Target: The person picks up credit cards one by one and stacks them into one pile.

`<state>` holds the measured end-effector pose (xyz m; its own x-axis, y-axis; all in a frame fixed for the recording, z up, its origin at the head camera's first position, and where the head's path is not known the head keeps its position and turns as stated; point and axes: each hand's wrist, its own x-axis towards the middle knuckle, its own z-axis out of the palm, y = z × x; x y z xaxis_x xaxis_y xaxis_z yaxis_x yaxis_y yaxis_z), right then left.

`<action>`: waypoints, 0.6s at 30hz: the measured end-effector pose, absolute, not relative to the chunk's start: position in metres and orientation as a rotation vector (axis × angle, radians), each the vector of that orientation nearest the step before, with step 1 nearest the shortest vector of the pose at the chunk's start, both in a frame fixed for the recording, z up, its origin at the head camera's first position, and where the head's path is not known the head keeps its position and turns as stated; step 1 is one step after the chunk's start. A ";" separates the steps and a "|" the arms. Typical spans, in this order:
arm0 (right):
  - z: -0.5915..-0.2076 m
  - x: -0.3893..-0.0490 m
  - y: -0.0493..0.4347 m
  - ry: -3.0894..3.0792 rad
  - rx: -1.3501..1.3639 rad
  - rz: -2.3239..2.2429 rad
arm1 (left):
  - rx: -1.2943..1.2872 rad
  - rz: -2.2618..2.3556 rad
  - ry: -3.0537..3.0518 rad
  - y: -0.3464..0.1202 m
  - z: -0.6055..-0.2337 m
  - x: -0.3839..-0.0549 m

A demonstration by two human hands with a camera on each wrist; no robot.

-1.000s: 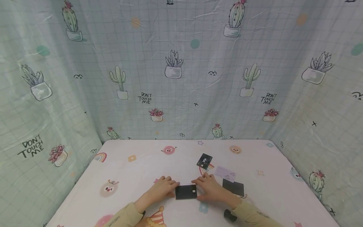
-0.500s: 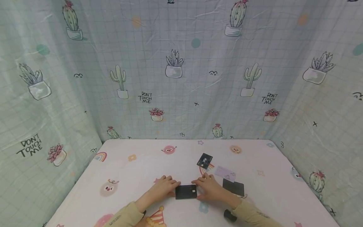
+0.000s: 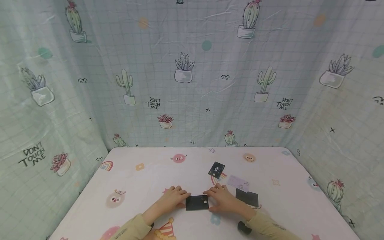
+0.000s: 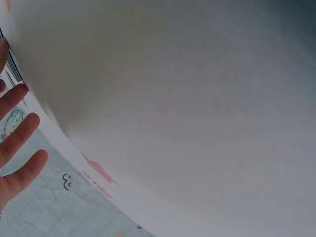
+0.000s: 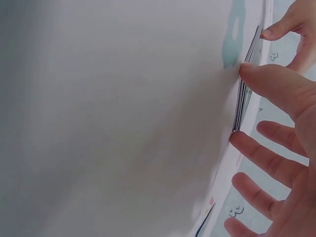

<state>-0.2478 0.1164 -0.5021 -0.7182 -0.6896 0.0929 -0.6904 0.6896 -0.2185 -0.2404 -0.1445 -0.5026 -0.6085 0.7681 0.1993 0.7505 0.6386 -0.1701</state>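
From the head camera, a stack of black cards (image 3: 196, 203) lies flat on the near, middle part of a white, cartoon-printed table covering (image 3: 192, 176), between two bare hands. The left hand (image 3: 174, 198) pinches the stack's left end and the right hand (image 3: 221, 199) its right end, each with the thumb toward the near corner and a finger at the far one (the top card bears a pale square chip near its right end). Farther away and slightly right is a black "Vip" card (image 3: 216, 170); a lilac printed card (image 3: 238, 183) and then dark cards (image 3: 247, 198) lie nearer, right of the right hand. A small black object (image 3: 244, 228), too indistinct to name, sits beside the right sleeve (image 3: 270, 228).

In the left wrist view, the left fingers spread at the border, one tip at the stack's layered edge; the thumb's hold cannot be told there.

The right wrist view shows the stack edge-on, several thin layers deep, its end held between right thumb and forefinger, the other fingers apart; the left thumb touches its other end.
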 end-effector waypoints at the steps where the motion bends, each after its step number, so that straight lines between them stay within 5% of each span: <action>1: -0.502 -0.248 0.117 -2.881 1.182 0.383 | -1.233 0.096 -2.604 -0.145 -0.503 -0.240; 18: -0.501 -0.250 0.131 -2.894 1.161 0.425 | -1.220 0.052 -2.643 -0.149 -0.502 -0.242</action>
<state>-0.2498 0.1310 -0.5014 -0.7280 -0.6791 0.0944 -0.6776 0.6916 -0.2502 -0.2422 -0.1493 -0.5015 -0.6274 0.7546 0.1922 0.7465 0.6531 -0.1276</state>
